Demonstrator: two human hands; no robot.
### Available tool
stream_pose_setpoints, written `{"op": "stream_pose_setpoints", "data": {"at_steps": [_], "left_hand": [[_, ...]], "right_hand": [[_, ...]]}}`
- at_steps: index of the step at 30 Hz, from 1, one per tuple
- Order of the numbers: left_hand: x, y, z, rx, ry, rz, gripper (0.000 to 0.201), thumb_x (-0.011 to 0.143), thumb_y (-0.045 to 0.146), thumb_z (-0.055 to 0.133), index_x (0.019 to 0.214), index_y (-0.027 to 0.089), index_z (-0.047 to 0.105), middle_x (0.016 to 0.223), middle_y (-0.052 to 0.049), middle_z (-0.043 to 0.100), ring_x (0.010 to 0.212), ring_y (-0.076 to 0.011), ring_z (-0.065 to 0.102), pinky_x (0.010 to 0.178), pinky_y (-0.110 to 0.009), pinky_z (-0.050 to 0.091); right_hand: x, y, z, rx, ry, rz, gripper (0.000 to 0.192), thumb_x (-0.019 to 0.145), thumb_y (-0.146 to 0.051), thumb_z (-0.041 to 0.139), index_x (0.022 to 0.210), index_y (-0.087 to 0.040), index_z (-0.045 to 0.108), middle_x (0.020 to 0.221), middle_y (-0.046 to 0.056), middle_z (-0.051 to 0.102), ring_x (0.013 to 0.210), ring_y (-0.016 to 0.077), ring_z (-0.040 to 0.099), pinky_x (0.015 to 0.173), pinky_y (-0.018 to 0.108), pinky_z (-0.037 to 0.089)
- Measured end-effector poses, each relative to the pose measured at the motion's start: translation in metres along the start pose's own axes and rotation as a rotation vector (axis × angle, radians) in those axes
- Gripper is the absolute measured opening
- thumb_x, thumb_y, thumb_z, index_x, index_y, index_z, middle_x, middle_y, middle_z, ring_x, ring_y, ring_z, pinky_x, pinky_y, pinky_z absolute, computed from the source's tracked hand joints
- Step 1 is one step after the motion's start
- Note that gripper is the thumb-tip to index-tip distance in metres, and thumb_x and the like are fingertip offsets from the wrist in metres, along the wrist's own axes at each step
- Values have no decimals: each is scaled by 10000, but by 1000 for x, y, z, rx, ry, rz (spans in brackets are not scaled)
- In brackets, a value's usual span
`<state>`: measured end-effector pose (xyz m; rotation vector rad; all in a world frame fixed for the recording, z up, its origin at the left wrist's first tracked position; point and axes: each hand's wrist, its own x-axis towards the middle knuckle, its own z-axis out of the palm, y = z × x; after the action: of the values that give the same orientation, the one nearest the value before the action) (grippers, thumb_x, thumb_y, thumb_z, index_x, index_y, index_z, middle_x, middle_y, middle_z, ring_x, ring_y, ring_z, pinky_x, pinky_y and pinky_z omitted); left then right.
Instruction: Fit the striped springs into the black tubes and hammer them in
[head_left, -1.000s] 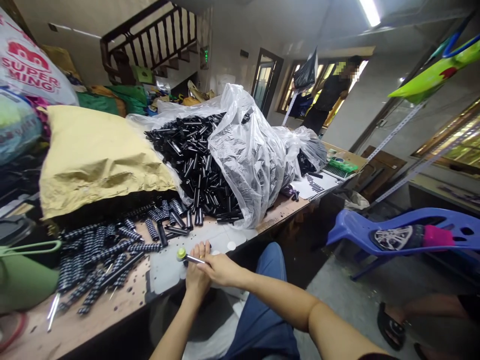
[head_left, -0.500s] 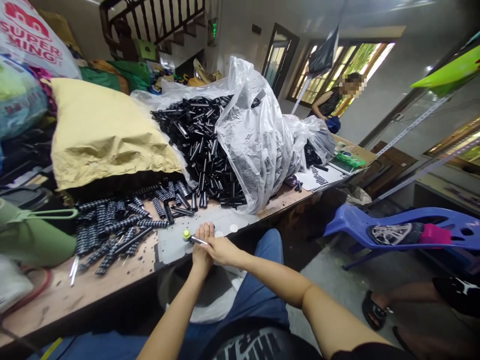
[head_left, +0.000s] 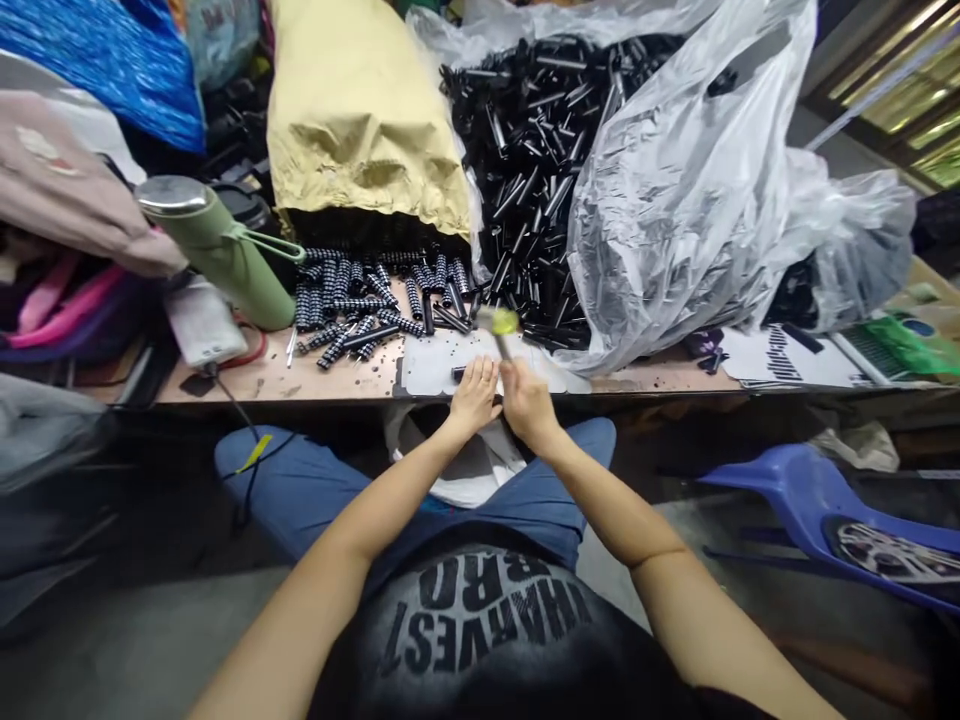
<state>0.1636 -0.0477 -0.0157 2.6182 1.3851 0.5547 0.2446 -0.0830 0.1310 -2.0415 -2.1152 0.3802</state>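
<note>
My right hand [head_left: 526, 402] is wrapped round the handle of a small hammer [head_left: 504, 322]. Its yellow-green head is raised above the worktop and slightly blurred. Close beside it, my left hand [head_left: 475, 395] presses its fingers over a short black tube [head_left: 458, 374] lying on a pale grey pad [head_left: 427, 362]. Only the tube's left end shows; the rest is under the fingers. Behind the hands, black tubes wrapped in black-and-white beaded sleeves [head_left: 352, 300] lie in a pile. A large heap of plain black tubes [head_left: 536, 190] stands behind the pad.
A yellow sack [head_left: 367, 110] and a clear plastic bag [head_left: 675, 200] flank the heap. To the left stand a green flask [head_left: 229, 255] and a white power bank [head_left: 202, 325] with a cable. A white sack [head_left: 480, 470] hangs below the table edge; a blue chair [head_left: 810, 500] is at right.
My view has turned left and down. The hammer has swung from lying tilted left across my hands to standing head-up, and my hands, crossed before, are now side by side.
</note>
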Motion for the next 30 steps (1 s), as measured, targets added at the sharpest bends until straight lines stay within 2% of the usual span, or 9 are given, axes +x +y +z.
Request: {"op": "stream_pose_setpoints", "data": {"at_steps": [2,4,10,14,18,20,24,27,30], "left_hand": [[1,-1,0,-18,-6,-8,639,907,269,392,1475,32,220,1485,-236,322,1416,-332,224,1139,-512,166],[6,-4,-3,-32,7,-14,588,926,266,353,1461,41,261,1457,-230,369,1394,-321,273,1127,-512,190],[24,-10,-37,-1,-10,-83,391,947,160,323,1265,45,518,1078,-179,618,1069,-267,543,927,-409,420],[-11,8,-53,-34,-59,-2,320,946,195,400,1204,104,565,980,-137,614,940,-245,553,782,-356,467],[-51,28,-44,-101,-196,61,250,918,245,499,1100,121,617,945,-116,624,890,-239,568,727,-350,490],[-56,30,-42,-152,-204,56,232,918,269,509,1053,127,632,927,-113,631,872,-233,578,733,-353,500],[-39,7,-55,-361,14,-38,233,940,269,464,1028,157,647,937,-97,660,885,-205,606,808,-337,502],[-17,-32,-71,-509,259,-325,252,933,274,463,1034,147,655,944,-99,684,862,-197,628,818,-332,500],[4,-69,-77,-528,369,-570,273,899,280,489,1049,135,665,977,-119,697,829,-212,634,807,-354,498]], "right_hand": [[-5,1,14,-101,-174,-21,517,999,-485,193,1198,-137,520,944,144,692,825,242,656,727,305,421],[-4,6,24,-151,-252,-41,519,995,-495,198,1198,-146,524,971,153,700,841,255,666,737,317,421],[27,55,13,-230,-88,103,549,995,-506,150,1058,-170,580,923,127,696,841,232,658,719,300,399],[47,90,16,-314,-67,195,467,991,-471,272,1029,-143,602,949,145,676,863,253,631,721,320,386],[81,72,34,-290,147,-53,336,969,-374,409,1157,-145,566,1147,148,618,1047,266,534,828,341,362],[107,47,45,-217,145,-251,295,964,-310,421,1161,-151,573,1158,138,621,1067,249,509,862,336,348],[147,13,60,-171,62,-274,249,929,-189,430,960,-119,667,992,150,683,1006,266,538,851,360,354],[148,15,63,-136,87,-229,303,949,-185,374,984,-145,672,981,121,697,950,244,568,827,345,376],[137,21,65,-102,121,-228,297,957,-235,386,1101,-167,637,1083,113,677,1014,238,551,865,338,383]]}}
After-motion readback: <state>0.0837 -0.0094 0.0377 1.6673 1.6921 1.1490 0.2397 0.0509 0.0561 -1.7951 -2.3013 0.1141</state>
